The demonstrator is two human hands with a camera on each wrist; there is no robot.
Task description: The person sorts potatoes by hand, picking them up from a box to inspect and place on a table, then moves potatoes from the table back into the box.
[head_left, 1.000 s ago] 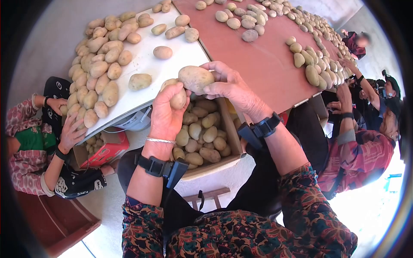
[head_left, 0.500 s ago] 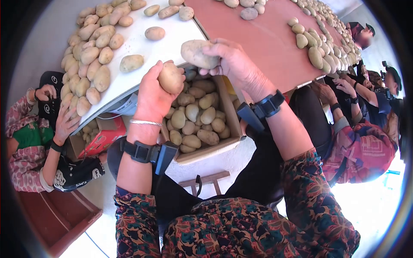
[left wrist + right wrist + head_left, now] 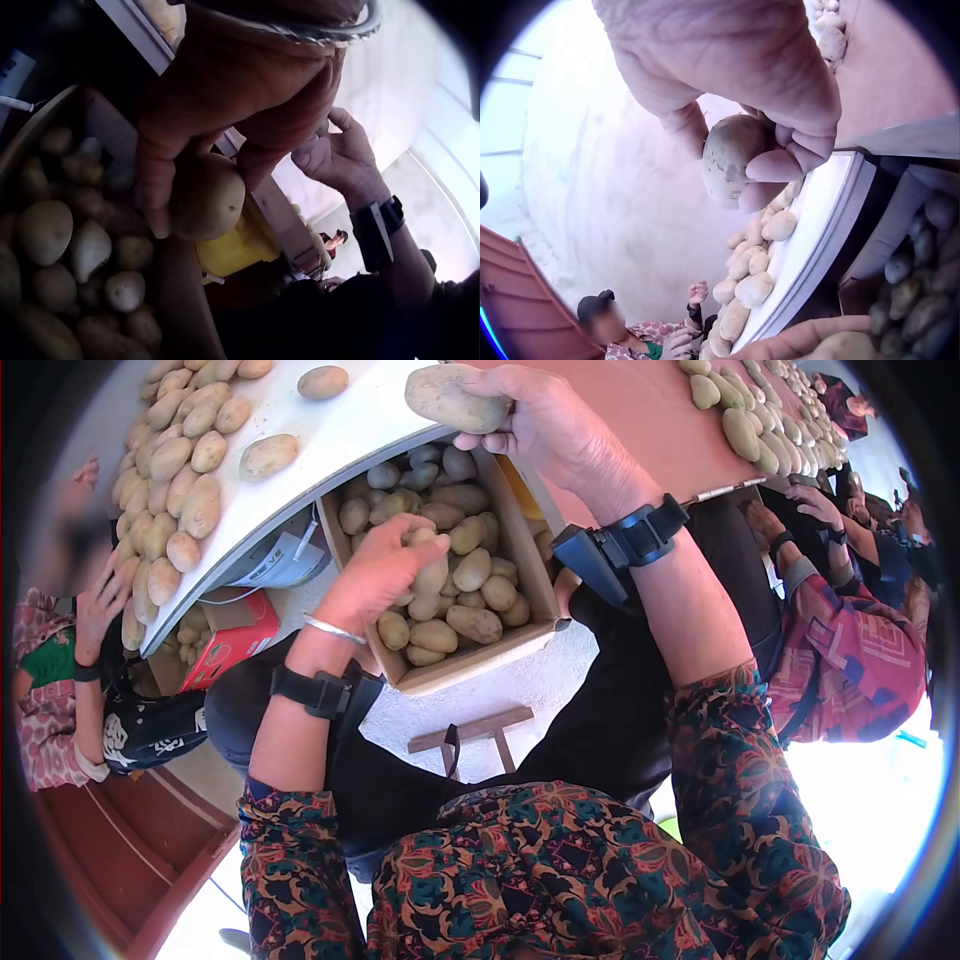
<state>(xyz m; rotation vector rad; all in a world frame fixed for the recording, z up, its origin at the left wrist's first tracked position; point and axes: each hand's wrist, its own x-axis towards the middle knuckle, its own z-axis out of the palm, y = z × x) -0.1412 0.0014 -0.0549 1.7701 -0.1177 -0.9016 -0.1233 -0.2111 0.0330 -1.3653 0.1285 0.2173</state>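
My left hand [image 3: 385, 570] is over the cardboard box [image 3: 440, 678] of potatoes, its fingers round a smaller potato [image 3: 211, 196]. In the left wrist view that potato sits between thumb and fingers, close over the box's rim. Higher up, at the table's edge, my right hand [image 3: 560, 435] grips a large oval potato [image 3: 452, 400] by one end. The right wrist view shows dark marks on that potato's skin, with thumb and fingertips on its sides. Many loose potatoes [image 3: 472, 623] fill the box below.
Potatoes [image 3: 170, 457] are heaped on the white table top [image 3: 330, 435] at the left, and more potatoes [image 3: 742, 435] lie on the red table [image 3: 630, 450]. A red carton [image 3: 235, 645] stands under the table. People sit at both sides, their hands near the tables.
My left hand has lowered from beside the right hand to over the box, carrying its potato. The right hand keeps its large potato and appears higher in view. The view has tilted downward.
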